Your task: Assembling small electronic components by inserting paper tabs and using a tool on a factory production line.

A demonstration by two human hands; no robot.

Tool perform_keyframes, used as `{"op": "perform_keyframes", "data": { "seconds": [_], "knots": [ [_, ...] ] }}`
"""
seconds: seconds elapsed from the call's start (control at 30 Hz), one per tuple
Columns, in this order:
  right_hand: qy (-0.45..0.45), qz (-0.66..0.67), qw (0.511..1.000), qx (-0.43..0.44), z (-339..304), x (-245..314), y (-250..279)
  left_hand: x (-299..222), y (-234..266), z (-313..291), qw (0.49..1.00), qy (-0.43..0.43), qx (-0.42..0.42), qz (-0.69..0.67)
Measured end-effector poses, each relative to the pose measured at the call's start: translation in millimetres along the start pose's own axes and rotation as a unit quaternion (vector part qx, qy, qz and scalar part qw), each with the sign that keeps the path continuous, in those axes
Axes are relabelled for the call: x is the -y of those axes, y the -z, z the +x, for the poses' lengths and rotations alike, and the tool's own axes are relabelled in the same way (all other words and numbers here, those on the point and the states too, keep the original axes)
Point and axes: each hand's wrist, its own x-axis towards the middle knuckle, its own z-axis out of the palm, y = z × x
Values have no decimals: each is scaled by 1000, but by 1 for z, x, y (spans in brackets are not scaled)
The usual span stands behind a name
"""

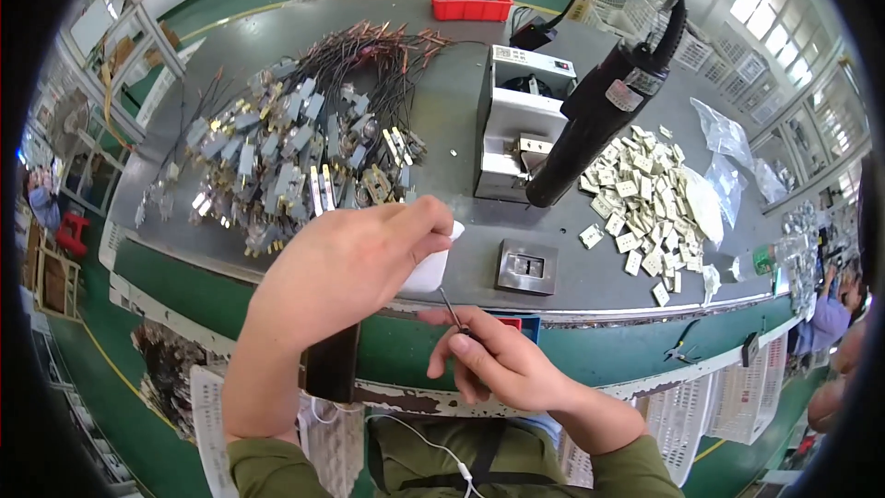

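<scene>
My left hand (355, 254) is closed round a small white rounded plastic case (426, 275) at the table's front edge. Its fingers hide the upper part of the case. Just right of it and lower, my right hand (502, 360) pinches a thin dark metal tool (449, 302), whose tip points up at the lower corner of the case. The kind of tool is too small to make out. A metal fixture block (527, 267) with a recessed slot lies to the right of the case. Under my left wrist is a dark flat slab (332, 364).
Grey wired parts (295, 148) are heaped at left, cream plastic pieces (645, 194) at right. A black electric screwdriver (595, 115) hangs before a silver screw feeder (505, 120). A red bin (470, 5) stands at the back. Pliers (682, 343) lie at the front right. Plastic bags (724, 189) lie far right.
</scene>
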Motion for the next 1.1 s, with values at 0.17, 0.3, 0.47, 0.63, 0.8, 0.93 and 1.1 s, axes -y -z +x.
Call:
{"op": "perform_keyframes", "data": {
  "seconds": [0.17, 0.3, 0.47, 0.63, 0.8, 0.93, 1.1],
  "knots": [
    [-50, 35, 998, 8, 7, 8, -4, -3, 4, 0, 1000, 5, 2, 3],
    [-48, 36, 998, 8, 8, 8, -6, -6, 4, 1, 1000, 6, 3, 15],
    [-35, 35, 999, 1, 10, 9, -9, -9, 4, 1, 1000, 3, -3, 7],
    [-37, 40, 999, -5, 12, 8, -10, -11, 5, 0, 1000, -4, 3, 0],
    [-38, 52, 998, -3, 15, 7, -11, -10, 5, -2, 1000, -17, -5, 10],
    [-23, 57, 998, -13, 18, -2, -10, -14, 5, -1, 1000, -8, 5, 21],
    [18, 60, 995, -76, 18, -18, -13, -29, -9, -20, 990, -53, -31, 129]
  ]
}}
